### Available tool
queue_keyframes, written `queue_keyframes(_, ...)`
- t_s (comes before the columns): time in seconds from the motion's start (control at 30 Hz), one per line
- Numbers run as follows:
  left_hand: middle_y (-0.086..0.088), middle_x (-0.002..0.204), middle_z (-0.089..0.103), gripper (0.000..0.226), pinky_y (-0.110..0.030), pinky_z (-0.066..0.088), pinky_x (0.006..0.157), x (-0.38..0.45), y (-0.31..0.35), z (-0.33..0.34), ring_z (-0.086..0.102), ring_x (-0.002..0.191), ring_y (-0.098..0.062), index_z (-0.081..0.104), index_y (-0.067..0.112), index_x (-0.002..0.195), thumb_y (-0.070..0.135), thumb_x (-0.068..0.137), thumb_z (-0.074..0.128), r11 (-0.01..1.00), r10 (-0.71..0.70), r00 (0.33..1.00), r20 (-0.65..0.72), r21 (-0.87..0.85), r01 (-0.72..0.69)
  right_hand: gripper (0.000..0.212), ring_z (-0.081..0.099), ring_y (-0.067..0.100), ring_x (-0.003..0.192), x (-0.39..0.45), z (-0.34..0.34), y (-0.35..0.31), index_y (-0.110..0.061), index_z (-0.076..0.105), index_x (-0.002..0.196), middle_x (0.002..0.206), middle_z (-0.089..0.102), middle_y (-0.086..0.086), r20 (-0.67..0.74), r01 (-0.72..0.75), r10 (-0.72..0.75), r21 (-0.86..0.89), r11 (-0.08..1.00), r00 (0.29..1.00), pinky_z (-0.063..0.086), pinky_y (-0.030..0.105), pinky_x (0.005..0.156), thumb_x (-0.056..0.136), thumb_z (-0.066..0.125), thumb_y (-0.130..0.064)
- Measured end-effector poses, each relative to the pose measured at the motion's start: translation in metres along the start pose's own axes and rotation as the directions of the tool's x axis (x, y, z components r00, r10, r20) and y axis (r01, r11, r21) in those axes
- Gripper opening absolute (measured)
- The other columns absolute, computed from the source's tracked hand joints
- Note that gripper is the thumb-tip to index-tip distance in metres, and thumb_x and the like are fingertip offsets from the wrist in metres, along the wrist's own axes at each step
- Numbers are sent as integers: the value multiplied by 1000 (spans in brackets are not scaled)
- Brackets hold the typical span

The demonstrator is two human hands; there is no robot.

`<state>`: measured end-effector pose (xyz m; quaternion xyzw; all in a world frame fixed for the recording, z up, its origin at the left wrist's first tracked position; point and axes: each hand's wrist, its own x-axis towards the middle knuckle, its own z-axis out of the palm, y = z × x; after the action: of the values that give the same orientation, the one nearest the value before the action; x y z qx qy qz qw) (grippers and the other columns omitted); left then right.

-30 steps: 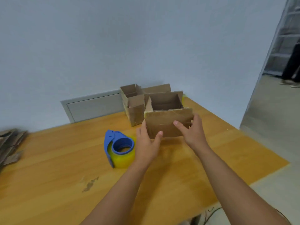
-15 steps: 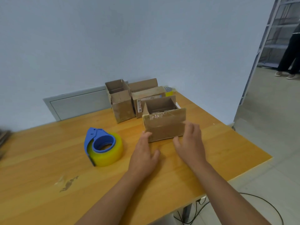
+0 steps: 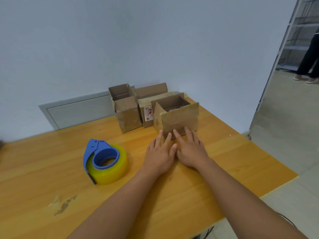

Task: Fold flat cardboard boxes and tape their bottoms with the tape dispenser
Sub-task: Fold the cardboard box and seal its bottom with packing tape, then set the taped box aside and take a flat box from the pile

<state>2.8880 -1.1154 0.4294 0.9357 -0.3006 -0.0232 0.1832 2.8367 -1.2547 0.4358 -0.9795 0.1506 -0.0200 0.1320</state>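
Head view, table (image 3: 233,163) from above. Three erected boxes stand upright, mouths up, in a row at the far edge by the wall: the front box (image 3: 179,120) on the right, a middle box (image 3: 148,107) with a printed label behind and left of it, and a left box (image 3: 126,109). Their bottoms face the table, so you cannot see tape on them; the glossy strip along the front box's near top edge looks like tape residue. Judged from their standing squarely, all three appear folded and closed below.

Your left hand (image 3: 159,155) and right hand (image 3: 190,150) lie side by side, palms down, fingers straight and relaxed, grasping nothing. The fingertips (image 3: 187,130) of the right hand touch the foot of the front box's near wall; the left hand's fingertips reach its near left corner. This reads as nudging the front box into the row.

The dispenser (image 3: 105,156), blue with a yellow roll, rests on its side to the left of your hands, untouched.

Contents: the front box's interior shows only bare walls; its floor is hidden. The left box shows inner flaps only. No flat boxes are clearly visible, so the remaining count cannot be told.
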Motion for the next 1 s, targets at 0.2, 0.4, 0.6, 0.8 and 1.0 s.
queue_keyframes(0.2, 10, 164, -16, 67, -47, 2, 122, 13, -6, 1, -6, 152, -26, 2, 42, 155, 70, 95, 9, 998, -37, 999, 37, -50, 38, 67, -9, 31, 153, 13, 3, -3, -47, -10, 154, 166, -16, -1, 42, -25, 25, 3, 1000, 999, 9, 59, 120, 102, 31, -53)
queue_keyframes(0.4, 6, 165, -14, 71, -46, -2, 120, -4, -26, -20, -8, 152, -25, 1, 42, 155, 73, 91, 5, 999, -20, 999, -28, 25, 20, 66, 0, 30, 153, 3, 3, -12, -45, -1, 156, 168, 1, 3, -123, -14, 13, -10, 1000, 992, 14, 55, 121, 100, 34, -52)
queue_keyframes(0.6, 3, 166, -6, 75, -43, -1, 120, -42, -57, -68, -7, 152, -25, 8, 36, 157, 73, 91, 3, 994, 41, 979, -199, 105, -20, 65, 3, 29, 153, -13, -6, -65, -41, 8, 157, 166, 11, 6, -346, 117, -129, -54, 992, 929, 15, 52, 120, 99, 29, -61)
queue_keyframes(0.8, 1, 166, -1, 68, -44, -1, 121, -93, -113, -131, -6, 152, -23, 15, 33, 157, 65, 98, 14, 987, -21, 933, -358, 139, 75, 66, 5, 31, 153, -17, -17, -157, -37, 15, 158, 165, 16, 9, -383, 267, -273, -69, 961, 882, 14, 55, 120, 99, 33, -59)
queue_keyframes(1.0, 0, 166, -2, 68, -45, -2, 122, -159, -210, -172, -6, 152, -24, 15, 29, 157, 64, 99, 18, 938, -222, 891, -396, 163, 306, 67, 7, 29, 153, -21, 3, -271, -38, 17, 157, 164, 19, 6, -337, 432, -421, -46, 901, 842, 12, 56, 119, 98, 41, -55)
